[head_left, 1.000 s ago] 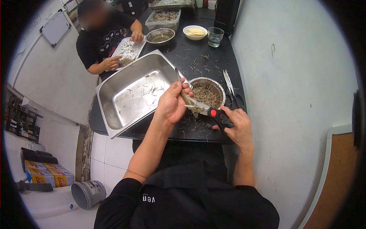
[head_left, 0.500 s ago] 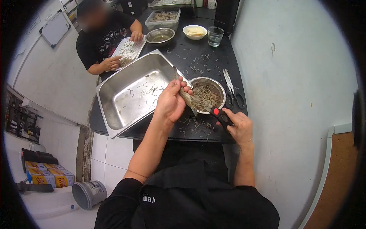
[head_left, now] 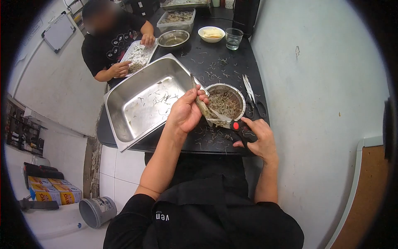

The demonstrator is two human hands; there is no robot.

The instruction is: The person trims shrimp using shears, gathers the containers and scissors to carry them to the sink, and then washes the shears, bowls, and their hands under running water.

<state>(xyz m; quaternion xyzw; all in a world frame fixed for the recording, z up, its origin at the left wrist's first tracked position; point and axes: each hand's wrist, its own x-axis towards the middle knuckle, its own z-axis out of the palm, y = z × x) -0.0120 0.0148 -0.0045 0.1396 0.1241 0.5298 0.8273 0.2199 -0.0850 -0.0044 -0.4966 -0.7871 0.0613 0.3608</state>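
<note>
My left hand [head_left: 187,110] is closed around a raw, greyish prawn [head_left: 202,108], whose thin end points up and away past my fingers. My right hand [head_left: 260,139] grips black-handled kitchen scissors [head_left: 237,126] with a red dot at the pivot. Their blades stand apart at the prawn's near end; whether they touch it, I cannot tell. Just beyond, under the blades, is a round metal bowl [head_left: 243,103] holding many thin prawn trimmings [head_left: 226,103]. To the left sits a deep steel pan [head_left: 143,95] with scattered trimmings on its bottom.
A second pair of scissors [head_left: 248,89] lies right of the bowl. Farther back are a glass of water [head_left: 234,39], a white bowl [head_left: 212,40], a metal dish [head_left: 174,40] and a prawn tub [head_left: 177,27]. Across the table, a person [head_left: 110,45] works at a white tray [head_left: 139,58].
The scissors' blades have spread apart and the fingers of my right hand have opened wider in the handles. My left hand holds the prawn in nearly the same place.
</note>
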